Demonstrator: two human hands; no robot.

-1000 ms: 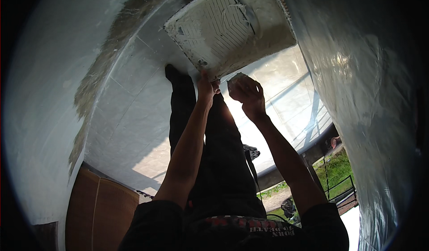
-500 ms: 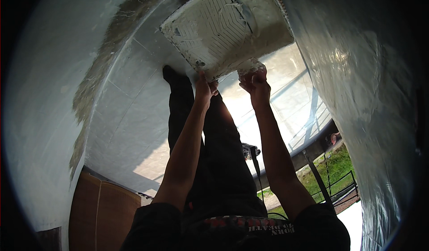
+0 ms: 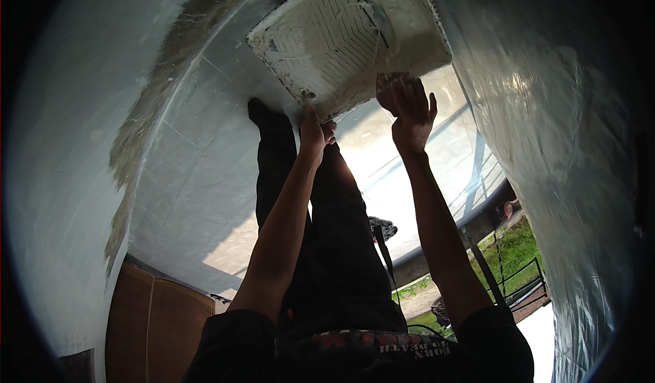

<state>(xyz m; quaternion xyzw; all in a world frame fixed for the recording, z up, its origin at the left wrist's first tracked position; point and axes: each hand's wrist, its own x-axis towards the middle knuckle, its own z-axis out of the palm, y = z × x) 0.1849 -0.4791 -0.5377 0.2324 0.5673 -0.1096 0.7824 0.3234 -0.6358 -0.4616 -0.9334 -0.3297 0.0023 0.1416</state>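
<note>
My left hand (image 3: 317, 135) is closed on the near edge of a paint tray (image 3: 416, 15), thumb uppermost. The tray is ridged and coated with off-white paint or plaster. It is held out ahead of me, its ridged side facing me. At the tray's near right edge is my right hand (image 3: 412, 113), with a small crusted piece (image 3: 391, 81) under its fingers. The kind of that piece cannot be made out. One finger of this hand stands apart on the right side.
On the left a pale wall (image 3: 89, 130) has a rough grey unpainted band (image 3: 160, 83). Plastic sheeting (image 3: 546, 151) hangs at the right. Grey floor tiles (image 3: 184, 158) lie below, with a dark bundle with a strap (image 3: 383, 229). A brown panel (image 3: 160, 321) stands at lower left.
My right hand has turned over and moved right and up along the tray's edge, with the crusted piece. The left hand and the tray have hardly moved.
</note>
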